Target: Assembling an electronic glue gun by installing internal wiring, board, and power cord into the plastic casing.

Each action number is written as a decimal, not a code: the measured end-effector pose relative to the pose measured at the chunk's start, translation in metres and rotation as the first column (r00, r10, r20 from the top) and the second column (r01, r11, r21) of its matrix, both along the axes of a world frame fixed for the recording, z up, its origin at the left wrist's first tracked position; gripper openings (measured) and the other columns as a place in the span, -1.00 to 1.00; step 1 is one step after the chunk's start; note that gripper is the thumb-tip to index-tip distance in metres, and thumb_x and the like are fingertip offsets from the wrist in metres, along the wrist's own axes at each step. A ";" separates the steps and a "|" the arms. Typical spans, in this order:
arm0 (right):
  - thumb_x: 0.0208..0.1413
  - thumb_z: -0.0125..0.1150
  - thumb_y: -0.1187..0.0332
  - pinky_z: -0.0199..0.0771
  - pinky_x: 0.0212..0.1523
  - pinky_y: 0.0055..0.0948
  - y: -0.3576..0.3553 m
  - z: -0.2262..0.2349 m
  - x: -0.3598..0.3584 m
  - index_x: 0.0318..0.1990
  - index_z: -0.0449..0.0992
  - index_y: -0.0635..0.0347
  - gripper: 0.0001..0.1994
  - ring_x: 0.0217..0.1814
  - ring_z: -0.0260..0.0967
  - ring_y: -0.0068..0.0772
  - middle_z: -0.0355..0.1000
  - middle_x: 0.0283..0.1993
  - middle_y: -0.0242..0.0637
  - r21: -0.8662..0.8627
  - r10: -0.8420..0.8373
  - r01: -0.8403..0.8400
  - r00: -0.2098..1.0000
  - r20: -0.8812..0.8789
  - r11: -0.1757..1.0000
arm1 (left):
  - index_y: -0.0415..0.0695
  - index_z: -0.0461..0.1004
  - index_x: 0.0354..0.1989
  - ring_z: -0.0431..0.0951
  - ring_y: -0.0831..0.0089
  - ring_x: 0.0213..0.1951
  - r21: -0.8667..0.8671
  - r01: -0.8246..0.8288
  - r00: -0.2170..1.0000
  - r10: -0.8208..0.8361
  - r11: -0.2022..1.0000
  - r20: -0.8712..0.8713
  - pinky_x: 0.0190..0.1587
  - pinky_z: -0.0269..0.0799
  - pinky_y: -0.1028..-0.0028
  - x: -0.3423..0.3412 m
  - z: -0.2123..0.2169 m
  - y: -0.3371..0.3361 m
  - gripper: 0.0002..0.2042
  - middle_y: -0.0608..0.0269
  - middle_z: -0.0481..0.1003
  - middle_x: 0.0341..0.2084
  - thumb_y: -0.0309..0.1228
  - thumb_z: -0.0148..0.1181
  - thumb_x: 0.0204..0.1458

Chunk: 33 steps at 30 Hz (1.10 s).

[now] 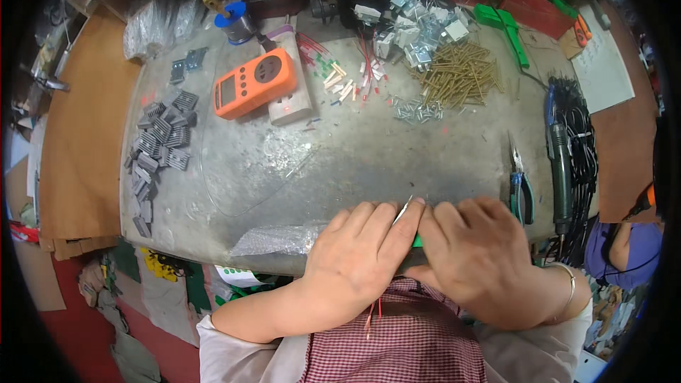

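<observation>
My left hand [358, 245] and my right hand [472, 252] meet at the near edge of the worktable [340, 170], thumbs and fingertips close together. Both are closed, fingers curled down. A thin pale strip [404, 207] sticks up beside the left forefinger, and a bit of a green piece [417, 241] shows between the hands. Most of what they grip is hidden beneath them. Red wires [379, 308] hang below the left hand in front of the checked apron [397, 347]. A clear plastic bag [277, 241] lies against the left hand's outer side.
Pliers [522, 188] and a dark-handled pen-shaped tool [560, 177] lie at right. Grey ribbed metal blocks [163, 135] are heaped at left. Farther back are an orange multimeter [255, 84], brass-coloured screws [457, 74], a solder spool [235, 25] and a green glue gun [504, 25].
</observation>
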State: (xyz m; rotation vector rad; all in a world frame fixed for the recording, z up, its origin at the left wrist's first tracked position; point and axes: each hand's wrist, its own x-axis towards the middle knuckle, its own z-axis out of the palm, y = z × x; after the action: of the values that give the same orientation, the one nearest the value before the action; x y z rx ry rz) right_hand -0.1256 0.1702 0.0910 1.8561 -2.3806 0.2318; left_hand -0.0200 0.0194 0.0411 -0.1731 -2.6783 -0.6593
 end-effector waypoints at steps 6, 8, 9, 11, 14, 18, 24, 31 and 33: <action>-0.13 0.22 0.34 0.26 -0.50 -0.47 -0.007 -0.009 0.000 -0.43 0.45 0.15 -0.87 -0.50 0.30 -0.49 0.26 -0.54 -0.44 0.085 0.012 -0.003 0.994 -0.104 0.996 | -0.29 0.40 0.08 0.44 0.24 -0.43 0.005 -0.058 0.998 0.058 0.998 -0.039 -0.42 0.36 0.35 -0.005 -0.001 0.000 -0.49 0.17 0.39 -0.43 -0.45 0.23 -0.14; -0.09 0.25 0.27 0.28 -0.48 -0.45 -0.010 -0.002 -0.007 -0.41 0.44 0.16 -0.82 -0.48 0.32 -0.46 0.29 -0.51 -0.42 0.085 0.048 -0.046 0.999 -0.023 0.995 | -0.29 0.39 0.08 0.43 0.23 -0.44 0.005 -0.064 0.997 0.064 0.998 -0.051 -0.42 0.37 0.33 -0.007 -0.001 -0.005 -0.49 0.16 0.39 -0.43 -0.46 0.23 -0.14; -0.04 0.27 0.21 0.29 -0.46 -0.42 -0.012 0.001 -0.012 -0.38 0.44 0.16 -0.77 -0.47 0.34 -0.44 0.31 -0.49 -0.40 0.087 0.065 -0.068 0.997 0.042 0.994 | -0.28 0.38 0.09 0.43 0.20 -0.44 0.057 -0.012 0.999 0.013 0.998 -0.032 -0.41 0.38 0.32 -0.012 -0.002 -0.011 -0.47 0.15 0.39 -0.43 -0.48 0.25 -0.17; -0.01 0.27 0.14 0.31 -0.44 -0.39 -0.011 0.005 -0.015 -0.36 0.44 0.17 -0.72 -0.45 0.36 -0.41 0.33 -0.47 -0.38 0.072 0.062 -0.070 0.992 0.114 0.995 | -0.28 0.36 0.11 0.45 0.13 -0.43 0.131 0.072 0.997 -0.072 0.989 -0.003 -0.39 0.41 0.29 -0.013 -0.001 -0.018 -0.40 0.12 0.40 -0.44 -0.53 0.31 -0.23; 0.05 0.24 0.02 0.33 -0.42 -0.34 -0.010 0.009 -0.017 -0.33 0.45 0.18 -0.63 -0.41 0.40 -0.36 0.35 -0.46 -0.35 0.072 0.036 -0.052 0.978 0.207 0.996 | -0.27 0.37 0.11 0.47 0.12 -0.41 0.261 0.106 0.992 -0.118 0.959 0.033 -0.37 0.42 0.30 -0.006 0.007 -0.022 -0.40 0.11 0.41 -0.44 -0.57 0.31 -0.25; 0.06 0.24 0.00 0.37 -0.38 -0.31 -0.013 0.010 -0.012 -0.32 0.48 0.19 -0.62 -0.40 0.45 -0.27 0.40 -0.45 -0.28 0.111 0.001 -0.021 0.985 0.174 0.994 | -0.26 0.40 0.07 0.47 0.07 -0.41 0.238 0.027 0.999 -0.031 0.971 0.013 -0.35 0.42 0.27 -0.007 0.005 -0.018 -0.47 0.07 0.42 -0.44 -0.66 0.25 -0.21; 0.13 0.20 -0.05 0.45 -0.23 -0.07 -0.046 -0.012 -0.065 -0.37 0.56 0.33 -0.52 -0.26 0.49 0.09 0.49 -0.39 0.10 0.421 -0.144 -0.058 0.890 0.433 0.905 | -0.28 0.48 0.04 0.53 -0.03 -0.09 0.460 0.117 0.891 -0.297 0.880 0.343 -0.03 0.44 0.22 -0.053 -0.010 -0.061 -0.67 -0.10 0.54 -0.16 -0.48 0.14 0.09; -0.03 0.39 0.27 0.43 -0.21 -0.20 -0.014 -0.063 -0.062 -0.28 0.56 0.16 -0.78 -0.26 0.45 -0.09 0.44 -0.32 -0.22 -0.094 0.029 0.017 0.887 0.462 0.995 | -0.22 0.50 0.08 0.44 0.08 0.08 0.487 0.028 0.990 -0.092 0.873 0.107 0.19 0.28 0.27 -0.033 -0.040 -0.050 -0.68 0.03 0.40 0.13 -0.35 -0.05 0.27; -0.05 0.40 0.33 0.43 -0.24 -0.24 -0.022 -0.060 -0.046 -0.29 0.55 0.16 -0.80 -0.28 0.44 -0.14 0.42 -0.35 -0.24 -0.107 0.000 0.073 0.824 0.566 0.992 | -0.22 0.52 0.05 0.44 0.14 0.01 0.508 0.005 0.999 -0.025 0.861 0.032 0.17 0.25 0.30 -0.031 -0.041 -0.048 -0.67 0.05 0.46 -0.02 -0.33 -0.06 0.27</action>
State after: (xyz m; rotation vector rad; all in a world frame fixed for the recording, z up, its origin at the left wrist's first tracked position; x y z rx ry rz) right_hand -0.1716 0.1484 0.0310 1.8716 -2.6651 1.0413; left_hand -0.0512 -0.0282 0.0006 -0.0365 -2.4323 -1.3555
